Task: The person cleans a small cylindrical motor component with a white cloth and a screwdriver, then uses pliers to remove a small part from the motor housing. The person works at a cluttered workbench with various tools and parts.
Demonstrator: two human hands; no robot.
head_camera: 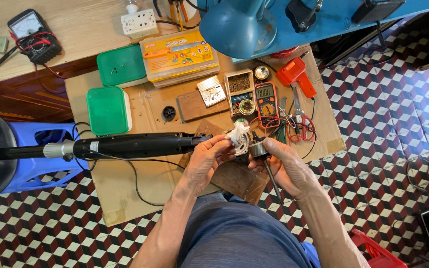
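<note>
My left hand pinches a crumpled white cloth or tissue against a small cylindrical metal motor part. My right hand grips that motor part, whose thin shaft points down toward me. A long black tube-shaped tool body with a grey metal collar lies across the cardboard to the left, its end touching my left hand. Both hands hover over a brown wooden block on the cardboard sheet.
An orange multimeter with red leads, an orange soldering gun, two green-lidded boxes, a yellow parts box and a small compartment tray lie ahead. A blue lamp shade hangs above. Blue plastic stool at left.
</note>
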